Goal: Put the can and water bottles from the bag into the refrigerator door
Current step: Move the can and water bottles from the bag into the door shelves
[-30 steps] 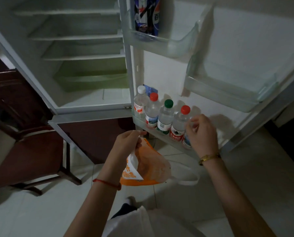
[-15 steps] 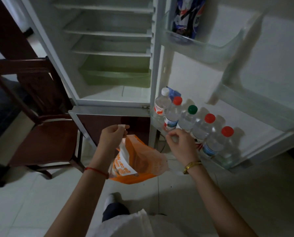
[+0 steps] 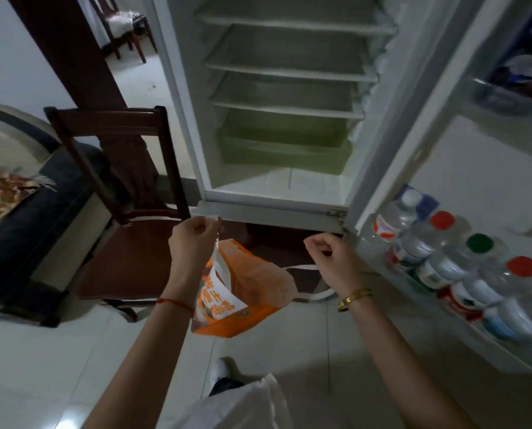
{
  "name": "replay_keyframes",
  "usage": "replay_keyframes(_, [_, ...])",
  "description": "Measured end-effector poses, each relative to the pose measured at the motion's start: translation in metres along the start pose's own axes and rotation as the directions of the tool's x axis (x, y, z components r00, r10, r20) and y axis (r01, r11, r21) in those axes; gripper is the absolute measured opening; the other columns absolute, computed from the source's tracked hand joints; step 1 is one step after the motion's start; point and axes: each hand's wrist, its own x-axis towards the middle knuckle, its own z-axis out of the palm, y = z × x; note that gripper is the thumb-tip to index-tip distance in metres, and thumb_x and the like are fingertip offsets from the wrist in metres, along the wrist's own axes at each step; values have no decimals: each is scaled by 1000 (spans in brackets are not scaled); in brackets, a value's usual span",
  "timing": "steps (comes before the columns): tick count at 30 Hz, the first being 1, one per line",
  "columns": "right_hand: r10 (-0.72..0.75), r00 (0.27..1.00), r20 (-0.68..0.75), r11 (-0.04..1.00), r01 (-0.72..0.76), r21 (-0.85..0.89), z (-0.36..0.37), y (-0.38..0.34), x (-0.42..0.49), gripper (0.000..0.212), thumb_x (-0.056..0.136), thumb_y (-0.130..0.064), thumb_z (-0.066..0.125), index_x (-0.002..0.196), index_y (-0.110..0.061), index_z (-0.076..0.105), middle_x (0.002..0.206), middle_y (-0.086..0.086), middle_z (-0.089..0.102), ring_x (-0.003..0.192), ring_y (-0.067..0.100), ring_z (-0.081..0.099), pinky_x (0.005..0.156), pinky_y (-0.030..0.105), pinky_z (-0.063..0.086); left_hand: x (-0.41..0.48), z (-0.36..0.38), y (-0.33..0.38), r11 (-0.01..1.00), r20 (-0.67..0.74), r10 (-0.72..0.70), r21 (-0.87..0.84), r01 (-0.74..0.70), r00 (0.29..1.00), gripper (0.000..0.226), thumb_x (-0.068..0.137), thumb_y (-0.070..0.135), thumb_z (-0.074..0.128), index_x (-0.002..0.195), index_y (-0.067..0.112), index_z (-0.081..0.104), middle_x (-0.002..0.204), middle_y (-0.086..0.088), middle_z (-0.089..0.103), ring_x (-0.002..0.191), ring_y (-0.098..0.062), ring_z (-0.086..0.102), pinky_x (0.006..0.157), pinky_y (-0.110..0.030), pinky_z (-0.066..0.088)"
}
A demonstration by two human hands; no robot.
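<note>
An orange and white bag hangs over the floor in front of the open refrigerator, with my left hand pinching its white handle. My right hand hovers right of the bag's mouth with curled fingers, and I see nothing in it. The bag's other white handle droops below that hand. Several water bottles with white, red and green caps stand in a row in the lower door shelf at the right. A blurred blue and white can-like item sits in the upper door bin.
The refrigerator body has bare wire shelves and a green drawer. A dark wooden chair stands close on the left, with a dark sofa edge beyond it. My shoe is on the tiled floor under the bag.
My right hand left the bottle row in the door shelf and came back to the bag's mouth. The view swung left and down. My left hand kept hold of the bag handle.
</note>
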Motion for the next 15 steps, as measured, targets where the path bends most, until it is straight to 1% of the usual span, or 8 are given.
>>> replay_keyframes(2, [2,1000,9,1000,-2,30,26,-17,10,21,91,-35,56,100,-21,68,105,-8,68,101,7,61,86,24,50,24,-21,-7,1000,-11,-3,14,3,1000,23,92,31,62,71,23,69,73,-4,71,78,-27,68,81,-44,56])
replay_keyframes(4, [-11,1000,17,1000,11,25,51,-36,20,25,92,-37,56,103,-18,68,104,-8,68,99,5,61,80,15,47,47,-41,-14,1000,-38,-13,12,13,999,23,92,30,62,70,27,67,70,3,68,77,-23,68,80,-43,57])
replay_keyframes(6, [-18,1000,25,998,17,52,77,-54,27,25,92,-36,57,104,-16,68,103,-6,68,99,6,60,76,12,43,70,-60,-23,1000,-86,-13,0,13,996,20,93,27,61,76,21,70,71,8,67,76,-19,68,77,-44,59])
replay_keyframes(8, [-19,1000,13,996,18,86,104,-70,35,21,92,-32,58,101,-16,68,103,-5,68,99,7,61,78,15,44,98,-79,-33,1000,-143,-24,6,25,989,20,92,24,61,80,12,71,71,3,67,71,-17,64,75,-43,57])
replay_keyframes(10, [-22,1000,-8,994,23,103,130,-82,43,18,91,-28,59,99,-15,69,103,-4,68,100,10,62,82,20,46,130,-95,-46,998,-186,-38,35,45,982,24,91,24,61,83,3,71,76,-11,69,68,-19,61,71,-41,54])
replay_keyframes(12, [-28,1000,-7,994,28,105,153,-90,49,17,91,-26,59,98,-15,69,102,-3,68,101,13,62,84,21,46,162,-110,-58,995,-214,-56,64,71,975,28,91,24,60,85,-1,70,81,-19,70,69,-23,61,68,-39,53])
replay_keyframes(14, [-28,1000,12,995,26,101,171,-97,55,16,91,-24,60,98,-15,70,103,-2,68,102,14,61,81,19,45,191,-120,-68,991,-224,-77,93,100,972,29,92,23,57,85,-3,69,75,-18,66,63,-21,58,61,-33,51])
replay_keyframes(15, [-27,999,25,995,24,100,178,-100,57,15,91,-24,60,98,-15,70,104,-2,68,102,14,61,79,16,44,204,-123,-73,989,-221,-84,98,108,972,30,93,21,56,84,-5,68,71,-15,62,59,-17,53,56,-29,46])
